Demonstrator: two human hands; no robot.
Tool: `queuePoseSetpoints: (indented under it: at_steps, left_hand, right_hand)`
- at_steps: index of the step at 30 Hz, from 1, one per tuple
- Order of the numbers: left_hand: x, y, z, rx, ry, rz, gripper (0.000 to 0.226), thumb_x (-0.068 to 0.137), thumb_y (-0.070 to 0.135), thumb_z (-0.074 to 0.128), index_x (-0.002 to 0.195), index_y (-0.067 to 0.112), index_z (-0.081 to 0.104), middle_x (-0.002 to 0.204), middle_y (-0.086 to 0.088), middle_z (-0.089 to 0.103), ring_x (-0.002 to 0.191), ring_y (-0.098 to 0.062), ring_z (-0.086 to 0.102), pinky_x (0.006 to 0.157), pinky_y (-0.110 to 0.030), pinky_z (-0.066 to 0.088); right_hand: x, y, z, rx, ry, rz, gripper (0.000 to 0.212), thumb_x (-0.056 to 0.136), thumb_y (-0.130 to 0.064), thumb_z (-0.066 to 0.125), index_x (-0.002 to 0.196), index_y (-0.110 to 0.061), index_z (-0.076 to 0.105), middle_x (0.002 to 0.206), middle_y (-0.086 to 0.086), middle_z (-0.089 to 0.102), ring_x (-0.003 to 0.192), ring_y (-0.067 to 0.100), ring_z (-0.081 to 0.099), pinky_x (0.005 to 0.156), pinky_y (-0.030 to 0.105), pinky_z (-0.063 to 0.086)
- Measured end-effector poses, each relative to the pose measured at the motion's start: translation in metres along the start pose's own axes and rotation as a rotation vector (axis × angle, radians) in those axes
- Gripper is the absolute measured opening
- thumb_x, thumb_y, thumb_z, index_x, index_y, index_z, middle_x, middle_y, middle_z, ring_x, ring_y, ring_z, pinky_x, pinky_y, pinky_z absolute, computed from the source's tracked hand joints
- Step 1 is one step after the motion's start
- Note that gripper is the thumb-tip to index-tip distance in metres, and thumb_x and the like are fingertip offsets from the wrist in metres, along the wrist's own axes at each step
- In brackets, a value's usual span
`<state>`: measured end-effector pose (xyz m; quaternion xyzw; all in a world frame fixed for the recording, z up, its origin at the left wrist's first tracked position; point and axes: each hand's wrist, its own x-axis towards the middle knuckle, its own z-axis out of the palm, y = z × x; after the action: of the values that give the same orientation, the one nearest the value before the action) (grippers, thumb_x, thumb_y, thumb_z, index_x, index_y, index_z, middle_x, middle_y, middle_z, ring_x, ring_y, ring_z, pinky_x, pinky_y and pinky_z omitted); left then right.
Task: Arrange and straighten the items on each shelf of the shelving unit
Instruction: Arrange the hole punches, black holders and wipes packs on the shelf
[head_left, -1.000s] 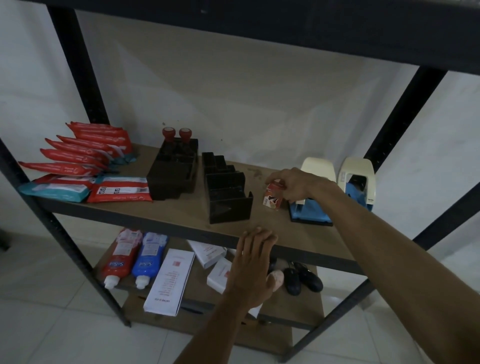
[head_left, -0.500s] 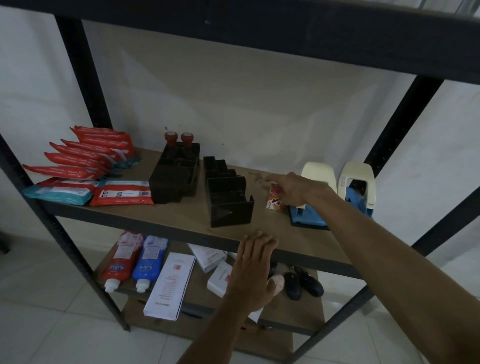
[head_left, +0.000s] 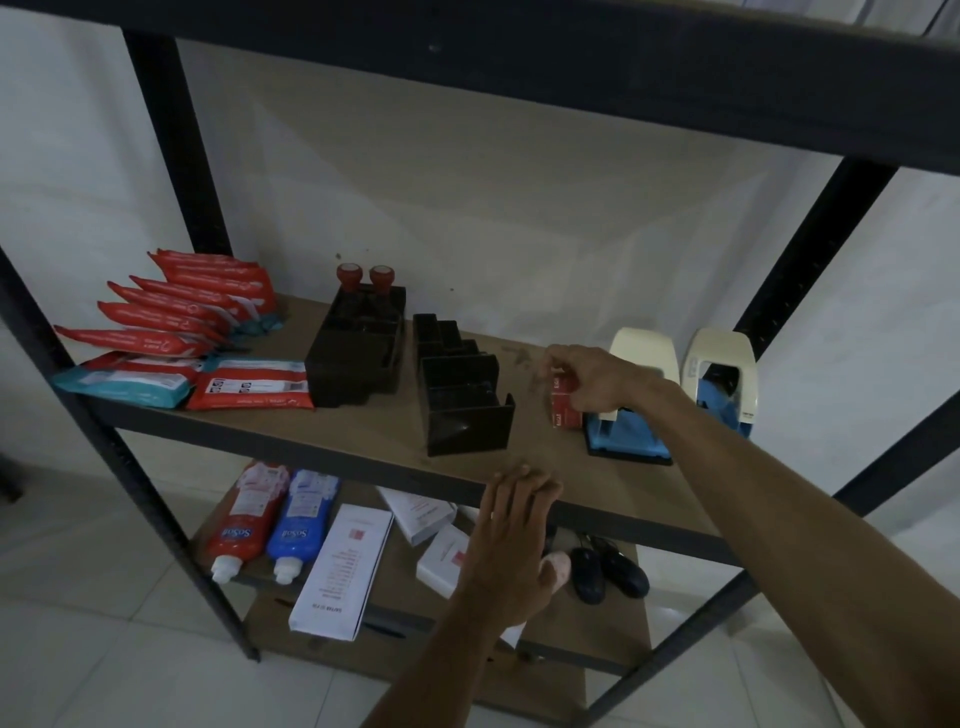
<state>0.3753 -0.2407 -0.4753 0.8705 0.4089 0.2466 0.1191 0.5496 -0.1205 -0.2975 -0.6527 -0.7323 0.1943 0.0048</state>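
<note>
Red box (head_left: 563, 402) under right hand (head_left: 592, 376)

Wooden shelf (head_left: 363, 431): red packets (head_left: 171, 312), black organisers (head_left: 460, 395), small red box (head_left: 563, 402), tape dispensers (head_left: 722, 379)

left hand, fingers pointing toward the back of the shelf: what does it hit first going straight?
Probably the nearer black organizer; the left hand rests at the shelf edge just before it, though depth is unclear.
</note>
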Motion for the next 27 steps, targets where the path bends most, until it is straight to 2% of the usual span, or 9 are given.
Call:
queuePoseSetpoints:
  at_steps: [3, 6, 8, 9, 11, 15, 18, 21, 27]
  left_hand:
    - [0.0, 0.001, 0.0, -0.017, 0.029, 0.018, 0.086, 0.084, 0.04, 0.067, 0.156, 0.022, 0.022, 0.164, 0.001, 0.021, 0.155, -0.019, 0.006, 0.127, -0.045, 0.008]
    - [0.0, 0.002, -0.001, -0.014, 0.037, 0.019, 0.087, 0.083, 0.039, 0.068, 0.155, 0.022, 0.022, 0.163, 0.0, 0.022, 0.155, -0.02, 0.008, 0.127, -0.045, 0.009]
    - [0.0, 0.001, -0.001, -0.012, 0.037, 0.019, 0.085, 0.084, 0.041, 0.064, 0.155, 0.022, 0.022, 0.163, 0.0, 0.023, 0.155, -0.019, 0.008, 0.127, -0.044, 0.008]
    - [0.0, 0.001, -0.001, -0.013, 0.035, 0.017, 0.085, 0.084, 0.043, 0.062, 0.156, 0.022, 0.022, 0.163, 0.001, 0.022, 0.155, -0.018, 0.007, 0.127, -0.044, 0.007]
    - [0.0, 0.002, -0.001, -0.012, 0.024, 0.016, 0.084, 0.085, 0.043, 0.06, 0.156, 0.023, 0.02, 0.164, 0.002, 0.02, 0.155, -0.017, 0.004, 0.127, -0.042, 0.003]
    - [0.0, 0.003, -0.003, -0.007, 0.026, 0.018, 0.086, 0.085, 0.04, 0.067, 0.156, 0.022, 0.022, 0.164, 0.002, 0.019, 0.155, -0.018, 0.004, 0.127, -0.042, 0.003]
    - [0.001, 0.003, -0.002, -0.008, 0.039, 0.014, 0.087, 0.082, 0.04, 0.071, 0.155, 0.022, 0.025, 0.163, 0.001, 0.022, 0.155, -0.018, 0.007, 0.128, -0.044, 0.007]
    - [0.0, 0.003, -0.002, -0.02, 0.049, 0.014, 0.088, 0.081, 0.04, 0.073, 0.154, 0.022, 0.026, 0.162, 0.001, 0.023, 0.154, -0.018, 0.008, 0.127, -0.044, 0.007]
    - [-0.001, 0.004, -0.002, -0.028, 0.066, 0.021, 0.085, 0.082, 0.04, 0.067, 0.154, 0.022, 0.024, 0.163, 0.0, 0.022, 0.154, -0.016, 0.004, 0.126, -0.041, 0.001]
  right_hand:
    - [0.0, 0.006, 0.0, 0.033, 0.005, 0.021, 0.052, 0.084, 0.005, 0.063, 0.122, -0.029, 0.051, 0.127, -0.002, 0.054, 0.106, 0.025, 0.062, 0.084, 0.046, 0.058]
    - [0.003, 0.007, -0.001, 0.027, 0.015, 0.078, 0.062, 0.085, -0.01, 0.067, 0.139, -0.032, 0.046, 0.129, -0.004, 0.046, 0.11, 0.023, 0.06, 0.085, 0.04, 0.06]
    - [0.006, 0.006, 0.002, -0.006, 0.049, 0.077, 0.051, 0.086, -0.027, 0.072, 0.132, -0.036, 0.052, 0.127, 0.001, 0.054, 0.103, 0.024, 0.063, 0.085, 0.038, 0.059]
    - [0.01, 0.006, 0.003, -0.026, 0.067, 0.053, 0.044, 0.086, -0.028, 0.072, 0.125, -0.035, 0.056, 0.125, 0.004, 0.059, 0.101, 0.024, 0.064, 0.085, 0.036, 0.059]
    - [0.013, 0.006, 0.003, -0.024, 0.059, 0.016, 0.038, 0.086, -0.015, 0.068, 0.12, -0.03, 0.06, 0.123, 0.004, 0.063, 0.102, 0.023, 0.064, 0.084, 0.033, 0.057]
    - [0.014, 0.011, 0.002, 0.223, -0.037, 0.036, 0.05, 0.082, 0.005, 0.062, 0.114, -0.033, 0.063, 0.125, -0.004, 0.063, 0.113, 0.018, 0.062, 0.093, 0.039, 0.059]
    - [0.014, 0.015, 0.003, 0.283, -0.063, 0.042, 0.05, 0.083, 0.009, 0.06, 0.117, -0.026, 0.065, 0.125, -0.002, 0.065, 0.114, 0.017, 0.063, 0.095, 0.037, 0.058]
    - [0.014, 0.018, 0.003, 0.318, -0.072, 0.021, 0.053, 0.081, 0.012, 0.058, 0.117, -0.026, 0.067, 0.126, -0.002, 0.065, 0.115, 0.018, 0.064, 0.094, 0.042, 0.059]
    - [0.014, 0.019, 0.003, 0.242, -0.09, -0.015, 0.059, 0.083, 0.01, 0.059, 0.129, -0.027, 0.06, 0.129, -0.003, 0.063, 0.118, 0.017, 0.061, 0.096, 0.042, 0.058]
